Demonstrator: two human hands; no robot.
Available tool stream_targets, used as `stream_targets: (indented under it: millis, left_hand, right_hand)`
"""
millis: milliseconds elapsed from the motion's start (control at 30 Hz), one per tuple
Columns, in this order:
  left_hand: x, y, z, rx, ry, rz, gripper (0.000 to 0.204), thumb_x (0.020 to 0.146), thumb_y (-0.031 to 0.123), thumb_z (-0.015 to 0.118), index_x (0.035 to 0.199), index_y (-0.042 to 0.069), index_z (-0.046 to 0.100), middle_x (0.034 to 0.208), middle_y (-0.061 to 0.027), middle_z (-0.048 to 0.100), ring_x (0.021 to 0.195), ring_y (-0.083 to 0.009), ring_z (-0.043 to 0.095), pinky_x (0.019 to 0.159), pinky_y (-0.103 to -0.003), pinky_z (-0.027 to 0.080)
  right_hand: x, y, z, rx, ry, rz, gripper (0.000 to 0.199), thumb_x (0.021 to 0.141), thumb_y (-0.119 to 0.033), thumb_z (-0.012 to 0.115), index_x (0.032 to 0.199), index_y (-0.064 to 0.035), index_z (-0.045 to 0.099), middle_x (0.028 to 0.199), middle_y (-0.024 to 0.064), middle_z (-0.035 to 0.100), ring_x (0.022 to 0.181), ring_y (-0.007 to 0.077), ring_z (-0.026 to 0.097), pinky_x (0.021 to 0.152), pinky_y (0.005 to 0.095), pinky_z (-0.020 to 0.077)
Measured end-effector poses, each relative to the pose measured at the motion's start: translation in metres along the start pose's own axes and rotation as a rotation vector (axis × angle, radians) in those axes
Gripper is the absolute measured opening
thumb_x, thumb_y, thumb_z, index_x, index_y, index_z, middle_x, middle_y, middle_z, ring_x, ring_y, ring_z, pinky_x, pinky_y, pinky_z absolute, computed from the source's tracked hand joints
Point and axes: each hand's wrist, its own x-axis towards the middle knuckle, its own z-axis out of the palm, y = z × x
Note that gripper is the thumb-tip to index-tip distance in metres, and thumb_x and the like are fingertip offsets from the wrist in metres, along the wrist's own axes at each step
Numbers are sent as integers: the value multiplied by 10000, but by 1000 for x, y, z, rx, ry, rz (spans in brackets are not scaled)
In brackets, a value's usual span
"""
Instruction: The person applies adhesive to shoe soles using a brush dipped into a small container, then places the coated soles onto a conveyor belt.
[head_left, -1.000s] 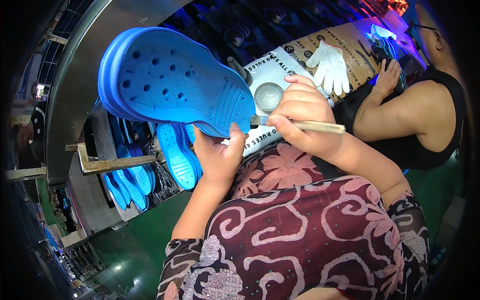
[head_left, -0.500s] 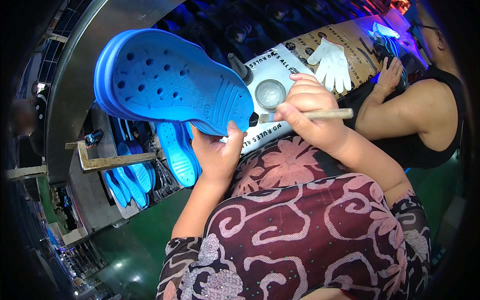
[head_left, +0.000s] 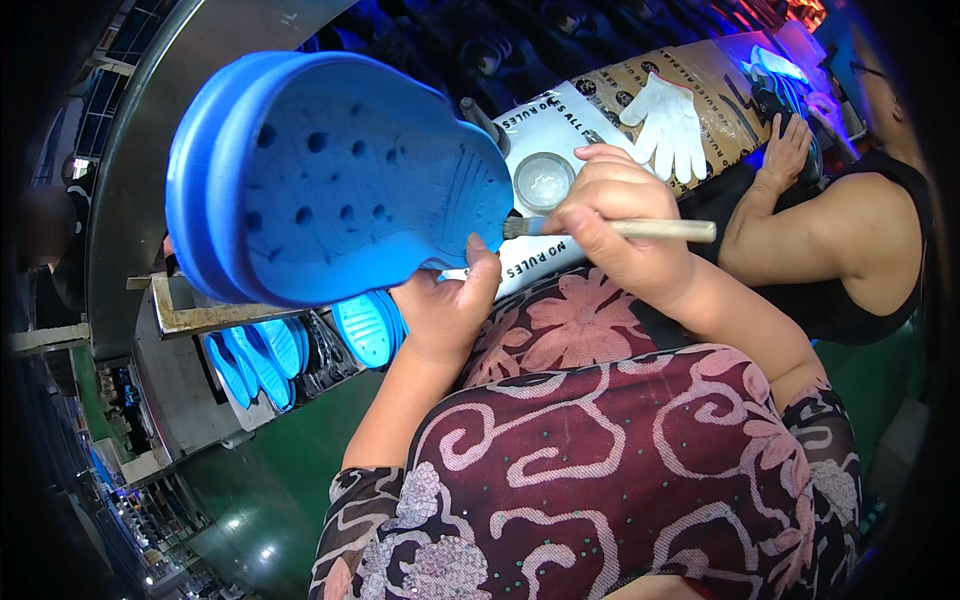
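Observation:
A large blue shoe sole with round holes and a raised rim is held up at the left, its wide end toward the upper left. My left hand grips its narrow end from below, with the thumb lying over the near edge. My right hand is closed round a flat brush with a pale wooden handle. The brush's bristles meet the tip of the sole's narrow end. Just behind the brush stands a round clear dish with whitish contents. The fingers under the sole are hidden.
Beneath the dish lies a printed white sheet. A white glove rests on brown cardboard. More blue soles lie at the lower left, beside a wooden bar. A person sits close on the right.
The sole has tilted, its wide end swinging lower and looming larger at the left. The brush has shifted slightly left with it. The dark spot at the sole's tip is now mostly hidden.

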Motion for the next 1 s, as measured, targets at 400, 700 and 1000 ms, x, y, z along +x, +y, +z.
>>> stream_targets:
  millis: [400,700,1000]
  left_hand:
    - [5,12,8,-149,73,-112,454,829,-47,554,1217,-17,320,1047,-165,561,824,-197,629,623,-297,566]
    - [8,31,11,-238,162,-336,369,861,28,553,1154,3,330,1004,-172,566,711,-208,636,538,-293,573]
    - [24,34,8,-191,43,-339,378,852,9,555,1159,-6,334,957,-168,577,674,-206,631,539,-311,566]
  right_hand:
    - [-2,-2,-3,-39,20,-18,184,804,-200,677,672,-73,653,607,35,565,610,205,559,826,389,431]
    - [-9,-9,-11,37,77,150,230,849,-183,613,653,-68,641,592,42,564,598,217,552,827,375,428]
    - [-4,1,-27,-121,56,33,267,872,-164,584,631,-56,624,585,42,565,590,216,541,822,381,422]
